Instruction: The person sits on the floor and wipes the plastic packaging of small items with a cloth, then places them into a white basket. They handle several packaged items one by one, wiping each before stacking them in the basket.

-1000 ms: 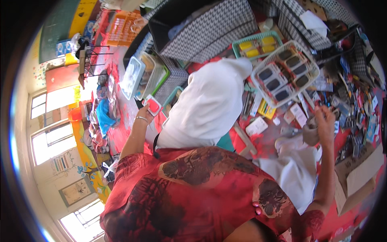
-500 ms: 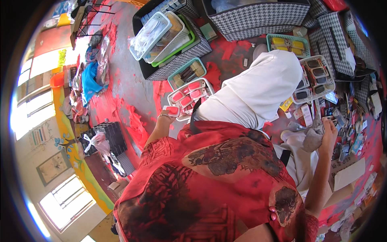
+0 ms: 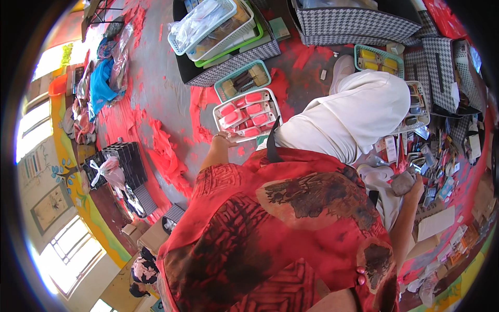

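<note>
At the near left corner of a white plastic basket [image 3: 277, 102] is my left hand [image 3: 228, 139]; its fingers are too small and partly hidden to show their grip. Several rounded red pieces [image 3: 254, 108] with white parts lie inside that basket. On the right, my right hand [image 3: 416, 188] is closed on a crumpled grey cloth [image 3: 402, 183], beside my shoe and a spread of small packaged goods [image 3: 434, 161].
A teal basket [image 3: 224, 92] of brown and dark pieces adjoins the white one. Beyond stand houndstooth boxes [image 3: 358, 27], stacked baskets [image 3: 208, 28] and a teal basket with yellow pieces [image 3: 382, 66]. An open carton [image 3: 435, 223] is at right; torn red covering [image 3: 166, 156] marks the floor.
The view has shifted. My left hand has come to the white basket's corner; the red piece it held no longer shows in it. My right hand still holds the cloth.
</note>
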Available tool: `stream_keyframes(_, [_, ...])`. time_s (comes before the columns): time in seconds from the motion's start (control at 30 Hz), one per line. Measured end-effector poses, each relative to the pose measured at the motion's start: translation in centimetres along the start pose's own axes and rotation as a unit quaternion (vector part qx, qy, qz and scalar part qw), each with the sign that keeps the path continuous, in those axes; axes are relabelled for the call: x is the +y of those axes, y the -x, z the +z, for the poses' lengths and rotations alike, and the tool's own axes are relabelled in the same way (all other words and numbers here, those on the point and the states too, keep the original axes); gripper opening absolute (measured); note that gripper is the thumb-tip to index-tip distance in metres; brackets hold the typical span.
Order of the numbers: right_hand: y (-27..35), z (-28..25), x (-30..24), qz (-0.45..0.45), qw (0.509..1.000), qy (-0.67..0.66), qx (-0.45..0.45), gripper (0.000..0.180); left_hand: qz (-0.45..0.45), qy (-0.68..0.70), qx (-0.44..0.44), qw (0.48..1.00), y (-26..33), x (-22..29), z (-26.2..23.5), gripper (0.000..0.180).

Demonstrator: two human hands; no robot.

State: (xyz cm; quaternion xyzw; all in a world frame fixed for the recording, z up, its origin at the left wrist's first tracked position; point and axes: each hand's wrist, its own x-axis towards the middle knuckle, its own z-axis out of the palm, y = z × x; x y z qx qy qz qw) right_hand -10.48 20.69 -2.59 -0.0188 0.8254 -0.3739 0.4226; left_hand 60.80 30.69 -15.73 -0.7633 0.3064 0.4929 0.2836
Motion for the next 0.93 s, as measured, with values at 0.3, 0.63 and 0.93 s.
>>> stream_keyframes(0.3, [-2.2, -1.0, 0.8, -0.009, 0.994, -0.088, -0.070, 0.030, 0.157, -0.429, 0.096, 0.884, -3.3, -1.5, -0.8, 0.044])
stream_keyframes(0.63, [-3.2, -0.5, 0.7, -0.017, 0.900, -0.435, -0.029, 0.020, 0.299, 0.525, 0.246, 0.758, 12.3, 29.0, -17.4, 0.032])
stream_keyframes(0.93, [-1.4, -3.7, -1.1, -0.002, 0.823, -0.567, 0.032, 0.017, 0.792, 0.085, 0.061, 0.602, 35.8, 54.5, -4.4, 0.018])
